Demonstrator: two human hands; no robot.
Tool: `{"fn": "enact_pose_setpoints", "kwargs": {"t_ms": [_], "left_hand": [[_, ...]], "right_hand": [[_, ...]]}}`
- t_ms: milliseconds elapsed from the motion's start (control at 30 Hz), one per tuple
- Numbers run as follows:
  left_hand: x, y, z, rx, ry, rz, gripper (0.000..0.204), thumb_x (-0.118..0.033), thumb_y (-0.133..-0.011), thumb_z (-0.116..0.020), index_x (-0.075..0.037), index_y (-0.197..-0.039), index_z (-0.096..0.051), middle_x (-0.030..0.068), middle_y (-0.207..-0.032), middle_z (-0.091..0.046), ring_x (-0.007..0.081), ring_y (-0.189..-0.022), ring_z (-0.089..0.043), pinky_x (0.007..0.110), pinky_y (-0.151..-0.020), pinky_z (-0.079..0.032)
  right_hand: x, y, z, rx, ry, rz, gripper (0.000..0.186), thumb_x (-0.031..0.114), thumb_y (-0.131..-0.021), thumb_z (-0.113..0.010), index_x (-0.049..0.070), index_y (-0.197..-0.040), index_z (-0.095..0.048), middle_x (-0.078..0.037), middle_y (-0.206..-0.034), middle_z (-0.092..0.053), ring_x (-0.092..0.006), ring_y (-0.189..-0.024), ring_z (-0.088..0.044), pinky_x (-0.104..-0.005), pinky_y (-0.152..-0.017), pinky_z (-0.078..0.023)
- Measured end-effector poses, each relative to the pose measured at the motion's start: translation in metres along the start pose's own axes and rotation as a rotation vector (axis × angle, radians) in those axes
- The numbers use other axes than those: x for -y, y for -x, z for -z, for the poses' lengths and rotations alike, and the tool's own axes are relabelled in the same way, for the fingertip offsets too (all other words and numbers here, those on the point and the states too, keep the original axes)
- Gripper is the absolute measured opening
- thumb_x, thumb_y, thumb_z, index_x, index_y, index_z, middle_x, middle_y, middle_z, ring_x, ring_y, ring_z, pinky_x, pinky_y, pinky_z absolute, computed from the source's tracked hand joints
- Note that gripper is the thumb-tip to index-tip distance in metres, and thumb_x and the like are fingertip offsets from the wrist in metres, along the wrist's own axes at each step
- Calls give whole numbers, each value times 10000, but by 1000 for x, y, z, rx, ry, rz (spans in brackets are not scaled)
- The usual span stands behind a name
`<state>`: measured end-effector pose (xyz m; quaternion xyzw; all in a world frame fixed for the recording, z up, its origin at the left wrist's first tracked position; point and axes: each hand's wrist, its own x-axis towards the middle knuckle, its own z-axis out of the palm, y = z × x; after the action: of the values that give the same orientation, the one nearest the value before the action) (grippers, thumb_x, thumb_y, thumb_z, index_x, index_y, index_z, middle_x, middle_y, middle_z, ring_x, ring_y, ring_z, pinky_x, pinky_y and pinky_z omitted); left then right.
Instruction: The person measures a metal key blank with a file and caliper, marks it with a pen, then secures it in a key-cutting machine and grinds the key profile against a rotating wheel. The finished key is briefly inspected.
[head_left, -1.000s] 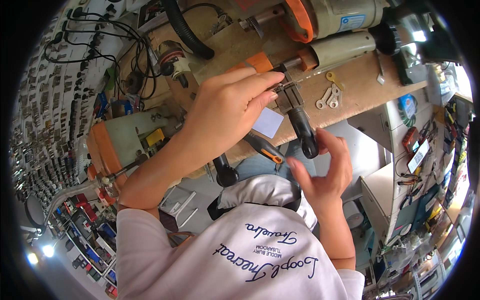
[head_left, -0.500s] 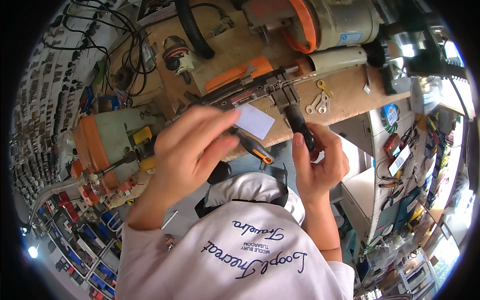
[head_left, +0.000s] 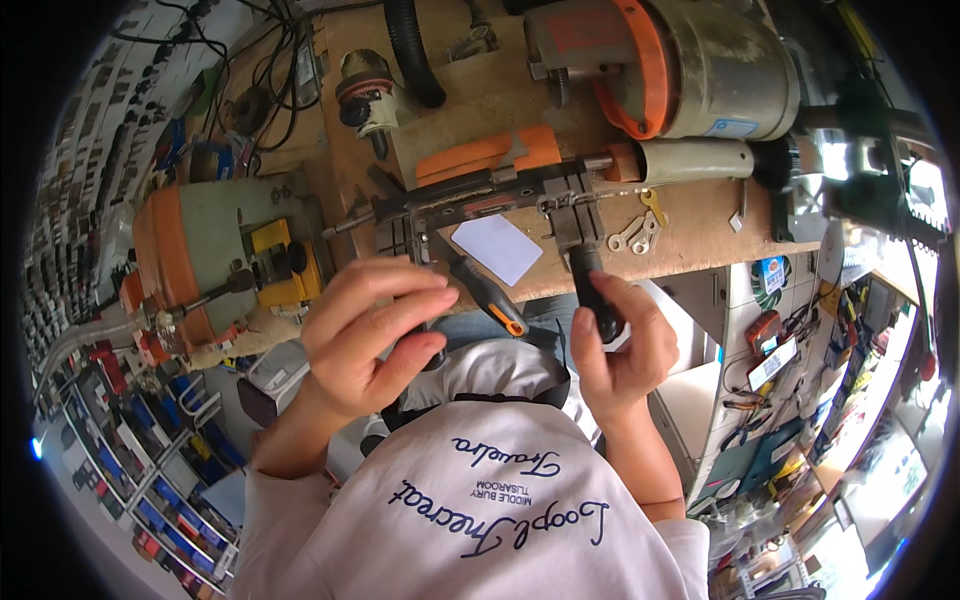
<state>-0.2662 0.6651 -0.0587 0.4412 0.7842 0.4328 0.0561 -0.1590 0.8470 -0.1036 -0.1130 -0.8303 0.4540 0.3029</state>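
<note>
Table (head_left: 700, 215), front edge, mid-span: tight. Overhung there by R blk handle (head_left: 586, 272), L blk handle (head_left: 432, 357) and blk/orange tool handle (head_left: 487, 293). Between the two blk handles: tool handle plus a bit of open air each side. More room to R: bare wood along front edge, past loose keys (head_left: 632, 238) lying near it. Below R part of that edge: white cabinet (head_left: 690, 400).

On table, just in from front edge: R clamp (head_left: 572, 225) and L clamp (head_left: 403, 237), both on dk metal bar (head_left: 480, 193) running roughly along the edge. Between clamps: white card (head_left: 497, 250), flat, near edge. Behind bar: orange part (head_left: 480, 152). Toward far R corner: big grey/orange motor (head_left: 735, 75). Toward far edge: blk corrugated hose (head_left: 408, 55). Toward L end: grey-green/orange machine (head_left: 220, 235). Beyond that: rows of small parts (head_left: 130, 90), too small to ID.

R grip (head_left: 632, 350): pinching R blk handle near its free end, thumb on one side, fingers on other, just off front edge. L grip (head_left: 362, 345): fingers bent, thumb spread from fingertips, over L blk handle just off front edge. Contact w/ L blk handle: can't tell, partly hidden by hand.
</note>
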Motion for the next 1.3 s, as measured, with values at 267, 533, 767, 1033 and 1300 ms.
{"fn": "enact_pose_setpoints", "kwargs": {"t_ms": [267, 533, 767, 1033, 1300], "left_hand": [[-6, -68, -55, 139, -269, 107, 208, -18, -657, -659, -6, -847, -577, 92, -742, -551, 243, -640, -539, 296, -536, -428], [0, -65, -50, 10, -343, 30, 116, -13, -688, -620, -9, -763, -532, 95, -685, -539, 257, -609, -536, 308, -515, -427], [-46, 3, 11, -599, 123, 343, 79, -45, -806, -518, 24, -770, -536, 139, -719, -597, 167, -575, -556, 261, -517, -441], [-92, 46, -53, 182, 471, 334, 134, 85, -710, -564, 20, -821, -524, 122, -687, -610, 187, -556, -599, 253, -492, -466], [-68, 46, -130, 377, 913, 645, 97, -45, -836, -503, 15, -909, -480, 63, -769, -583, 83, -644, -559, 207, -588, -460]], "right_hand": [[-12, -2, 15, 547, -618, -490, 323, 110, -630, -670, 53, -931, -566, -99, -714, -542, -227, -553, -512, -306, -491, -409], [-8, -26, 25, 837, 414, 199, 307, 85, -603, -602, 155, -894, -538, -54, -573, -403, -204, -463, -488, -328, -418, -394], [-34, -16, 65, 530, -247, -308, 374, 110, -708, -644, 26, -1058, -541, -56, -714, -550, -115, -590, -493, -229, -549, -419], [-26, 60, 97, 537, 6, -440, 214, 7, -734, -600, 32, -943, -566, -78, -718, -532, -158, -560, -544, -260, -516, -435], [-30, 96, 132, 7, 192, -566, 158, -38, -756, -548, 6, -906, -574, -55, -708, -540, -105, -563, -486, -209, -508, -406]]}}
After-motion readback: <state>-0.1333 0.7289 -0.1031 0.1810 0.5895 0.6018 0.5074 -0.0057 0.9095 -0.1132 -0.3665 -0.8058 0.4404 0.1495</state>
